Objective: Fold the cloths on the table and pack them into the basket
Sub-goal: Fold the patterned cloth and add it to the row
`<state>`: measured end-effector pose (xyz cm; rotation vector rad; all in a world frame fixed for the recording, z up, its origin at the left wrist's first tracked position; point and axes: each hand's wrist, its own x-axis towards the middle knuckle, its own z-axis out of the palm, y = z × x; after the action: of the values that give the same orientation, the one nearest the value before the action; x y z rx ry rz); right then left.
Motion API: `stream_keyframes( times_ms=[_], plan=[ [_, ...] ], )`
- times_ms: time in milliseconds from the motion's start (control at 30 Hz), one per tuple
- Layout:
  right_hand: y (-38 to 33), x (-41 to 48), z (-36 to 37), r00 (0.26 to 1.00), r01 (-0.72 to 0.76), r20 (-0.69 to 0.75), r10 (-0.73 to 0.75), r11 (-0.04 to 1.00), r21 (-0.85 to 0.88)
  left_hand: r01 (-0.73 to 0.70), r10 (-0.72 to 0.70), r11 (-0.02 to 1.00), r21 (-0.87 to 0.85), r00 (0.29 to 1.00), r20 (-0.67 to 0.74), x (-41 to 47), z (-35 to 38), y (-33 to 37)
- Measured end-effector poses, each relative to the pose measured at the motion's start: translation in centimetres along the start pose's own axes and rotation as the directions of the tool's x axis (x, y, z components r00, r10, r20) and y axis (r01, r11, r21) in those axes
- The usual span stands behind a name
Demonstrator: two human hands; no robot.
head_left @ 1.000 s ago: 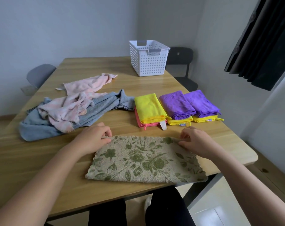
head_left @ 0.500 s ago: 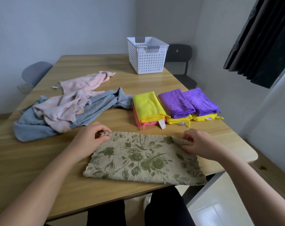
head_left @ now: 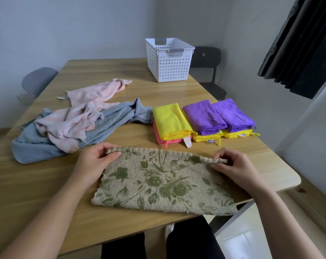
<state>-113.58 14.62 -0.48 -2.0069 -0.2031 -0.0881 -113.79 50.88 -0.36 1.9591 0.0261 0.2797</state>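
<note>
Green floral cloth (head_left: 164,184): flat at near edge of table (head_left: 37,187) | left hand (head_left: 95,161): pinching its far-left corner | right hand (head_left: 235,165): pinching its far-right corner | folded cloths (head_left: 171,118): just beyond | unfolded pile (head_left: 65,128): left | white basket (head_left: 169,66): far end.

The table (head_left: 121,75) is pale wood grain with a soft satin sheen. The green flowered towel (head_left: 158,184) is matt, nubby terry cloth. The basket (head_left: 169,68) is smooth white plastic. The purple cloths (head_left: 205,114) look like fuzzy microfibre, the yellow cloth (head_left: 169,116) finer and smoother. The pink cloth (head_left: 65,126) is thin, worn and frayed, the blue towel (head_left: 33,152) looped terry
</note>
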Motion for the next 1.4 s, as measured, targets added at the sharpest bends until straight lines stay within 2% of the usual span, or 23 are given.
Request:
stream_keyframes(
  times_ms=[133,300,500,600,800,1033,1200,1300,1400],
  plan=[
    [0.2,-0.2,0.2,0.999,0.014,0.032,-0.015,0.999,0.038,0.012,-0.014,0.998,-0.064,0.999,-0.030,0.3,0.1,-0.3],
    [0.1,-0.1,0.6,0.999,0.025,-0.044,-0.026,1.000,-0.017,-0.002,-0.002,0.997,-0.079,0.998,-0.058,0.6,0.4,-0.4],
    [0.0,-0.4,1.0,0.996,0.059,-0.037,-0.076,0.942,-0.329,0.013,-0.018,0.995,-0.100,0.999,-0.050,0.8,0.2,-0.8],
    [0.2,-0.4,1.1,0.994,0.078,-0.039,-0.101,0.918,-0.389,0.025,-0.031,0.993,-0.118,0.998,-0.054,0.8,0.1,-1.0],
    [0.4,-0.2,0.5,0.996,0.042,-0.065,-0.058,0.975,-0.218,0.015,-0.022,0.994,-0.110,0.998,-0.058,0.9,0.1,-1.0],
    [0.2,-0.5,-0.2,0.999,0.041,-0.020,-0.043,0.994,-0.106,-0.015,0.013,0.996,-0.091,1.000,-0.024,0.7,0.4,-0.6],
    [-0.4,-0.7,-0.2,0.997,0.027,0.081,-0.013,0.984,-0.175,-0.009,0.006,0.997,-0.076,0.999,-0.042,0.7,0.4,-0.6],
    [0.1,-0.6,0.2,0.999,0.031,-0.017,-0.037,0.959,-0.282,-0.001,-0.001,0.998,-0.057,0.999,-0.034,0.7,0.1,-0.9],
    [0.4,-0.2,0.2,0.994,-0.023,-0.113,-0.005,0.970,-0.244,0.000,-0.001,1.000,-0.011,0.999,-0.049,0.7,0.2,-1.0]
  ],
)
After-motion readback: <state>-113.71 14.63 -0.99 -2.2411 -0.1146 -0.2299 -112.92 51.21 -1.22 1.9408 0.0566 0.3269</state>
